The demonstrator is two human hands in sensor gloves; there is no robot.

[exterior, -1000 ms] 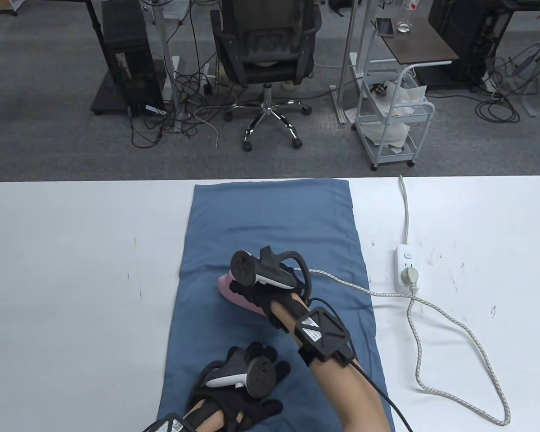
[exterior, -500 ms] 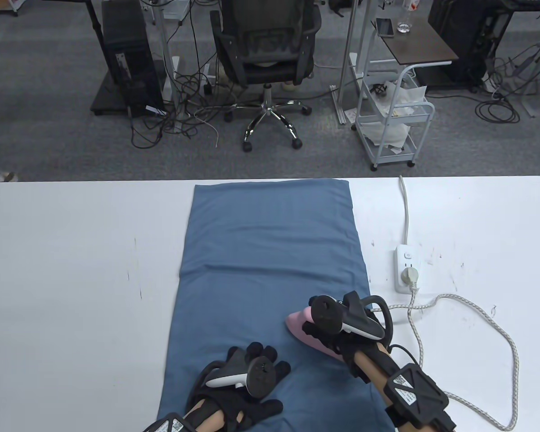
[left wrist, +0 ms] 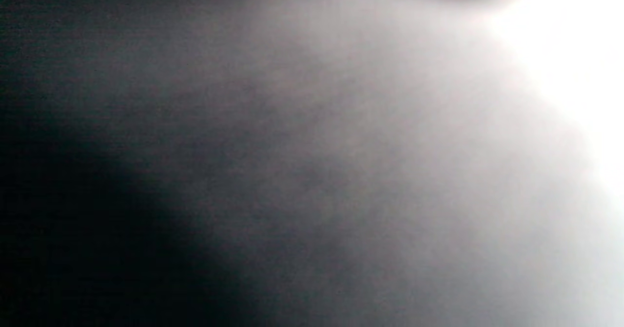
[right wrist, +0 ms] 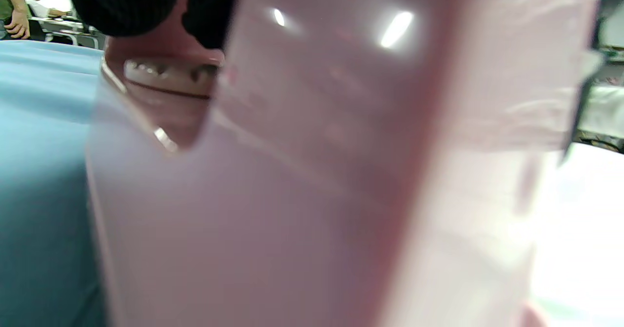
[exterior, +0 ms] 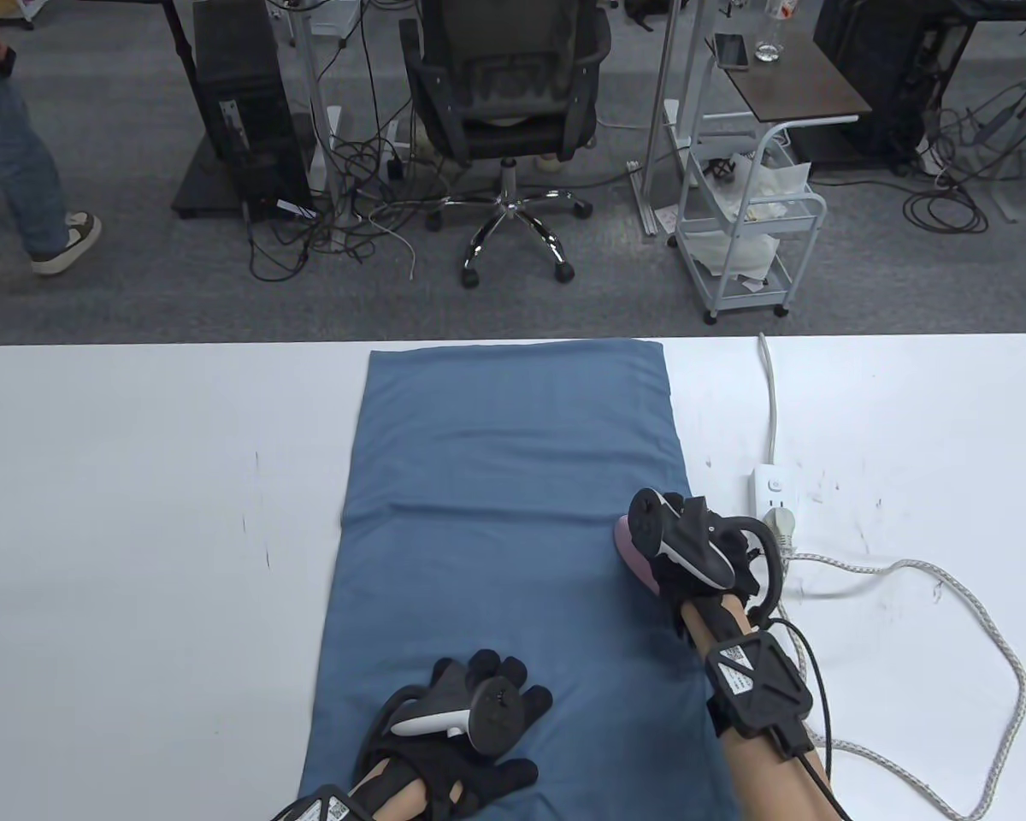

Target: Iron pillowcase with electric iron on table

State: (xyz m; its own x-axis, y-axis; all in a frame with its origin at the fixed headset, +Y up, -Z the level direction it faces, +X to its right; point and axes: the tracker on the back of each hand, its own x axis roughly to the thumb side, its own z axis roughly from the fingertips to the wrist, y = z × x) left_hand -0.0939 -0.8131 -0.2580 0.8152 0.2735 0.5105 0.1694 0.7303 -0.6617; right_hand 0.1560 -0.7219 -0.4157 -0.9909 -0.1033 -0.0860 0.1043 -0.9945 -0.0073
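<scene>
A blue pillowcase (exterior: 513,479) lies flat along the middle of the white table (exterior: 137,479). My right hand (exterior: 692,547) grips the handle of a pink electric iron (exterior: 633,552), which sits at the pillowcase's right edge. The iron's pink body fills the right wrist view (right wrist: 317,171), with my gloved fingers (right wrist: 122,0) at the top. My left hand (exterior: 470,727) rests flat on the near end of the pillowcase, fingers spread. The left wrist view is a dark blur and shows nothing clear.
A white power strip (exterior: 771,505) with the iron's plug sits right of the pillowcase. The braided cord (exterior: 983,616) loops over the table's right side. Beyond the table stand an office chair (exterior: 504,111) and a white cart (exterior: 748,231). A person (exterior: 8,154) walks at far left.
My right hand swept the iron from the pillowcase's middle toward me and to the right, then away to its right edge. The cord shifted with it. My left hand stayed put.
</scene>
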